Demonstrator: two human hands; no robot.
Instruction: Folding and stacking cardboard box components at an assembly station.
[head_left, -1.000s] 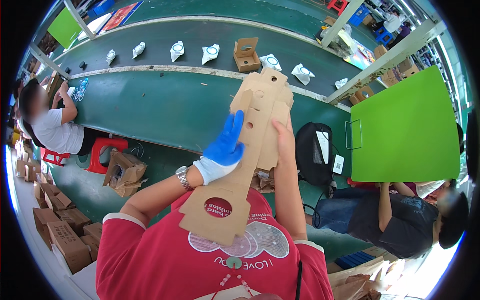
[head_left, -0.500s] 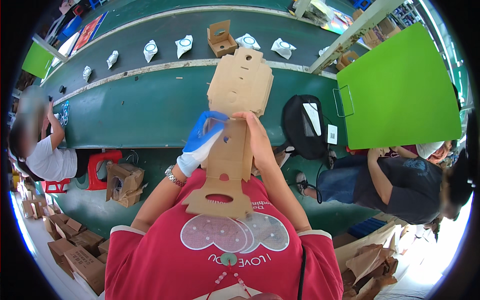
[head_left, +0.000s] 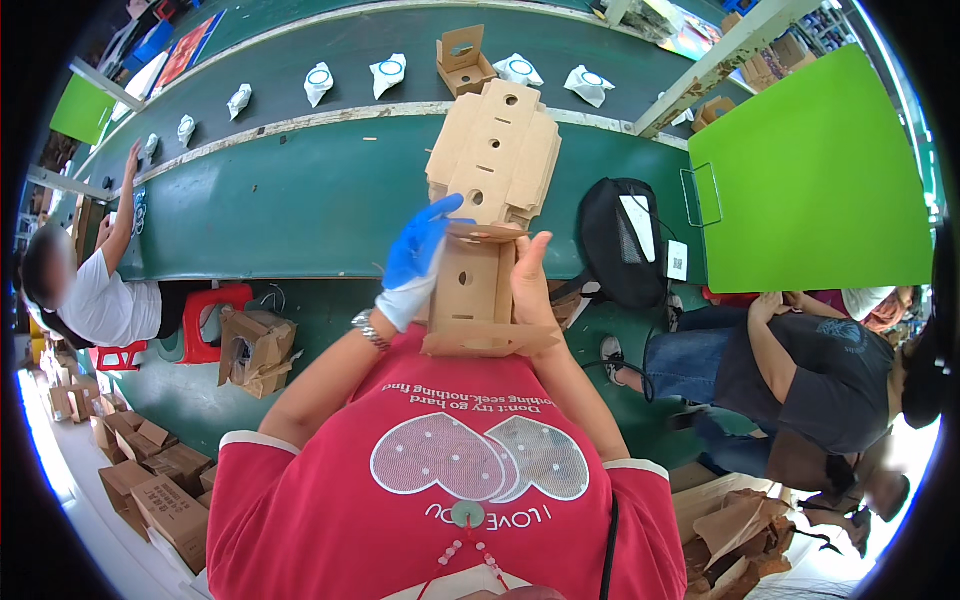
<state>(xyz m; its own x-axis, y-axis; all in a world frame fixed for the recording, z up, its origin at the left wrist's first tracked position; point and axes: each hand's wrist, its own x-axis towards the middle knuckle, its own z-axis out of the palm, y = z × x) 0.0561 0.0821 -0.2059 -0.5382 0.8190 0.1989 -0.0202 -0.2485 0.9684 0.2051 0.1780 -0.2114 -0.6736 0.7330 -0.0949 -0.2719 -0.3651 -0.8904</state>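
Observation:
A partly folded brown cardboard box [head_left: 465, 285] is between my hands at the near table edge, its inside facing up and its far and near walls raised. My left hand [head_left: 412, 262], in a blue and white glove, grips its left side, fingers reaching to the far corner. The bare right hand [head_left: 530, 285] holds the right side, thumb raised and the other fingers partly hidden behind the wall. Just beyond the box lies a stack of flat die-cut cardboard blanks [head_left: 520, 150] with round holes and slots.
Several white-wrapped items [head_left: 388, 75] and an open small box [head_left: 465, 62] sit on the conveyor [head_left: 420, 35]. A black backpack [head_left: 620, 245] lies right of the blanks, near a large green board [head_left: 820, 180]. People are at left and right; a red stool [head_left: 205, 320] is left.
The box's near flap, flat and hanging toward me before, is now raised as a wall, and the far flap stands up too. The person at left has stretched an arm toward the conveyor.

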